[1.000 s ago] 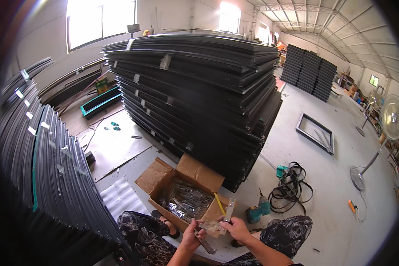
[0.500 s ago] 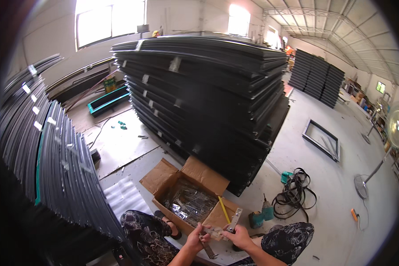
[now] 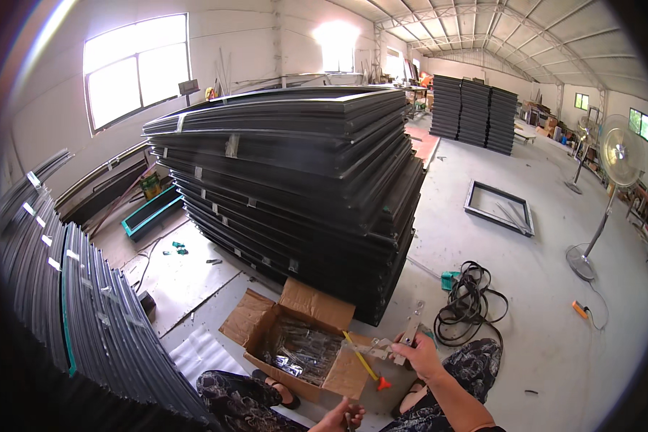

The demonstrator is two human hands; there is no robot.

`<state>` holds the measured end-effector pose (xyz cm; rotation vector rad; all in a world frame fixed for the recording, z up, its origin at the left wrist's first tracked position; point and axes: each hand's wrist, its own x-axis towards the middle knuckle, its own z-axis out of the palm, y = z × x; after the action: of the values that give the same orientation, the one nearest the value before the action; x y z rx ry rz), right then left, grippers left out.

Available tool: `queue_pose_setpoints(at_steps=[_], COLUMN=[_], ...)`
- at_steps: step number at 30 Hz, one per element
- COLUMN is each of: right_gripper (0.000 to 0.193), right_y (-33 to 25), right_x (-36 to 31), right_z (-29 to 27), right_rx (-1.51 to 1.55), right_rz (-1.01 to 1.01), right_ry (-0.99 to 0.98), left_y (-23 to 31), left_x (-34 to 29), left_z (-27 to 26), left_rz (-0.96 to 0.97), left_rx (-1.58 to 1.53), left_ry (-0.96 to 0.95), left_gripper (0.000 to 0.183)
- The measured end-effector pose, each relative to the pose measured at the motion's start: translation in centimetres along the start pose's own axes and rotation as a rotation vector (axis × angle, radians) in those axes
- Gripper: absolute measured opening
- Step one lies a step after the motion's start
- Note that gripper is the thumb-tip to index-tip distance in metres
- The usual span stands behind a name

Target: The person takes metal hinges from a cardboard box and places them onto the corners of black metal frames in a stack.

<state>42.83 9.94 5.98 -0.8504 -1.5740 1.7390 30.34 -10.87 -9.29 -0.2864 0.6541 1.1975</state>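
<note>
With the right hand (image 3: 418,354), a flat metal bracket strip (image 3: 411,328) is gripped between thumb and fingers, its free end pointed toward one o'clock. A pale, partly translucent piece (image 3: 377,348) is seen just beside the fingertips, toward nine o'clock; whether it is also held cannot be told. The left hand (image 3: 340,417) is placed at seven to eight o'clock from the right one, cut by the lower edge; its fingers are curled, but whether anything is held in them cannot be told.

At nine o'clock from the right hand, an open cardboard carton (image 3: 266,362) is set on the floor, partly filled with shiny, clear-wrapped metal pieces (image 3: 301,351). Between carton and hand, a yellow rod (image 3: 365,364) with an orange-red end is seen. A tall stack of dark frames (image 3: 288,194) is piled at eleven o'clock, a coil of black strapping (image 3: 474,306) is laid at two, and a single rectangular frame (image 3: 475,205) is left flat toward one.
</note>
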Motion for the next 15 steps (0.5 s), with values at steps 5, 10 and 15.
queue_pose_setpoints(at_steps=[5,10,15], right_gripper=[0.015,0.018,0.020], right_y=[-1.7,-2.9,-5.2], right_x=[-0.5,-0.3,0.2], right_z=[-1.0,-2.1,-1.4], right_rx=[0.155,0.214,0.331], right_rz=[-0.042,-0.066,-0.128], right_ry=[0.040,0.086,0.126], left_y=[-2.0,-2.7,-0.2], left_x=[-1.7,-3.5,-0.4], left_z=[2.2,3.1,-0.8], left_rz=[-0.031,-0.067,0.045], left_rx=[0.343,0.408,0.252], left_ry=[0.184,0.180,0.109], left_gripper=[0.041,0.035,0.029])
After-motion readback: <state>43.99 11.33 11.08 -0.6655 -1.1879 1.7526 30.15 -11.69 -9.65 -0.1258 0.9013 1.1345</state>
